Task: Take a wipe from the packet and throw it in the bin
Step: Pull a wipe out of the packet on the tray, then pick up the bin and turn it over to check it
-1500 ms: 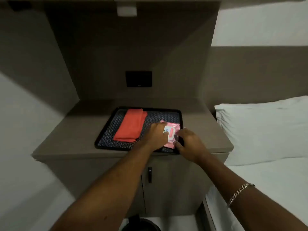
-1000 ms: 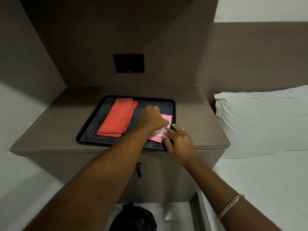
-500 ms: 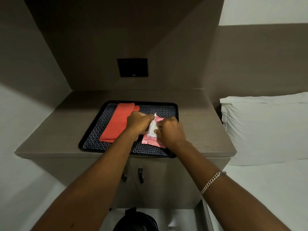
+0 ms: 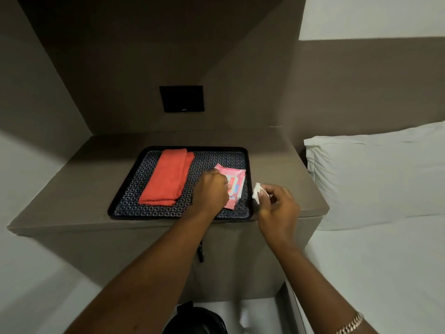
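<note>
A pink wipe packet (image 4: 234,184) lies flat at the right end of a dark patterned tray (image 4: 134,189) on a brown cabinet top. My left hand (image 4: 210,194) rests closed on the packet's left side, pressing it down. My right hand (image 4: 277,208) is just off the tray's right edge, pinching a small crumpled white wipe (image 4: 257,192) between its fingertips. A black bin (image 4: 195,320) shows partly at the bottom edge, on the floor in front of the cabinet, below my left forearm.
A folded orange towel (image 4: 166,177) lies on the tray's left half. The cabinet (image 4: 277,160) has a dark door handle (image 4: 200,251) on its front. A bed with a white pillow (image 4: 375,174) borders the cabinet on the right. A black wall panel (image 4: 181,98) sits behind.
My right hand has pulled a white wipe out of the packet and moved right, off the tray. My left hand stays on the packet, which now lies flat.
</note>
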